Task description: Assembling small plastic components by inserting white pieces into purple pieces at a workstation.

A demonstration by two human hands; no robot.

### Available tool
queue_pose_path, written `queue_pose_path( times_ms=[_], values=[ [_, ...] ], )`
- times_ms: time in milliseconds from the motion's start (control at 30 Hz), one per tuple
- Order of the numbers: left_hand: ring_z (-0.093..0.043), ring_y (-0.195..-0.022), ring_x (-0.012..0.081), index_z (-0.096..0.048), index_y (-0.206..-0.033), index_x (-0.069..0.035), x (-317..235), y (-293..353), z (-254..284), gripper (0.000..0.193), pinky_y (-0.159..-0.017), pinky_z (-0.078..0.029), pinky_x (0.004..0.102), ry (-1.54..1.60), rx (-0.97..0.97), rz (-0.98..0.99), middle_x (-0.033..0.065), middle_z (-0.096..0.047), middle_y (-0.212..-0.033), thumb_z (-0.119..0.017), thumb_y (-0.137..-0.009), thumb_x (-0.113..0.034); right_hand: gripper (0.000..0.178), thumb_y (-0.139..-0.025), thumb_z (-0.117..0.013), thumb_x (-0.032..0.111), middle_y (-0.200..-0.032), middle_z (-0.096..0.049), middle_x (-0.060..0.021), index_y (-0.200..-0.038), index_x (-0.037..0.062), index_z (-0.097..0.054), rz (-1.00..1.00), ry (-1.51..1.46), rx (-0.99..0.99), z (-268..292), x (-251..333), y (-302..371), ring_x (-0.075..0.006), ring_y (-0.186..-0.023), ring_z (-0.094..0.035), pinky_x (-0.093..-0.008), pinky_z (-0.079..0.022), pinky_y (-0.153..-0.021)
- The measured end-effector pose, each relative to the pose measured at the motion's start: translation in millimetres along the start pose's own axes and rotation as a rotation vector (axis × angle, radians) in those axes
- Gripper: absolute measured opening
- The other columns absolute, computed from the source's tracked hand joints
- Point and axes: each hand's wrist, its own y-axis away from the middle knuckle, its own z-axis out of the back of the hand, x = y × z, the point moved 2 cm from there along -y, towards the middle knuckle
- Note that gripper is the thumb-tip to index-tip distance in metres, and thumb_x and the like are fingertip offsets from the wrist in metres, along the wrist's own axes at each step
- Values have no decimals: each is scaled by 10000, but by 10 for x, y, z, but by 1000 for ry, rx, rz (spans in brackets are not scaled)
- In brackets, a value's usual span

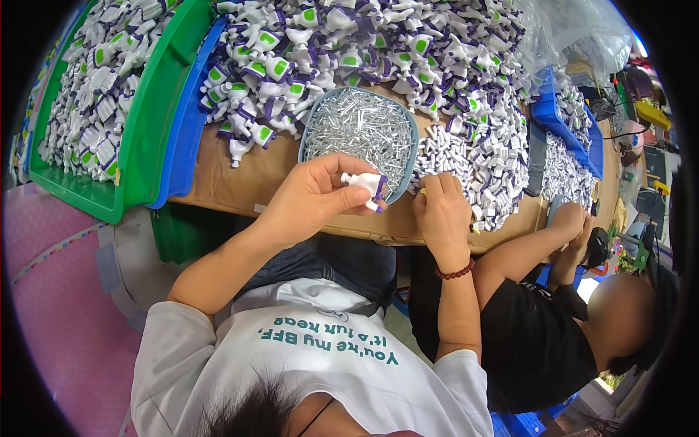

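White plastic with a purple band makes up the small piece [368, 180] pinched between the thumb and bent fingers of the left hand [309, 195]. Its narrow neck points left, the purple end right; a purple-tipped white stub juts below. It is held over the near rim of a bowl [303, 142] of silvery pins [357, 127], by the tabletop's [222, 178] near edge. The right hand [445, 218] curls at small white parts [448, 153] near that edge; whether it grips one, I cannot tell.
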Motion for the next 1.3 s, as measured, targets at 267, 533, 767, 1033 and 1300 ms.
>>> queue_pose_path(
  times_ms=[267,533,767,1033,1300],
  values=[
    [-634,-887,221,-495,-1083,17,43,27,-20,217,-756,-529,269,28,-10,52,136,-595,-991,-535,-875,-31,199,-693,-605,-20,-779,-567,-122,-885,16,-570,-119,-318,-145,147,-83,-39,-262,-709,-570,-337,-459,-590],
    [-634,-883,220,-511,-1083,20,78,-1,-67,228,-731,-531,247,213,-26,153,124,-598,-985,-551,-878,-70,146,-790,-597,-25,-824,-595,-53,-931,-5,-626,-88,-1012,20,409,259,-112,-104,-726,-554,-235,-432,-641],
    [-634,-886,218,-510,-1096,19,101,-10,-50,241,-727,-532,237,202,-31,146,125,-596,-1000,-552,-880,-80,108,-812,-601,-12,-829,-618,-56,-915,-11,-636,-162,-1187,98,305,313,-101,-97,-724,-556,-225,-429,-652],
    [-637,-882,233,-517,-1098,3,155,-16,-23,239,-724,-548,234,403,-9,233,127,-600,-989,-552,-881,-91,132,-772,-616,-34,-796,-618,-76,-898,-4,-639,-30,-1127,14,285,294,-89,-152,-713,-573,-243,-434,-651],
    [-636,-881,225,-542,-1069,-11,170,-24,-12,207,-739,-538,243,347,-73,207,111,-607,-971,-560,-875,-80,190,-706,-627,-65,-772,-599,-92,-878,13,-634,221,-743,-130,364,401,-80,-232,-683,-570,-296,-433,-592]
  ],
)
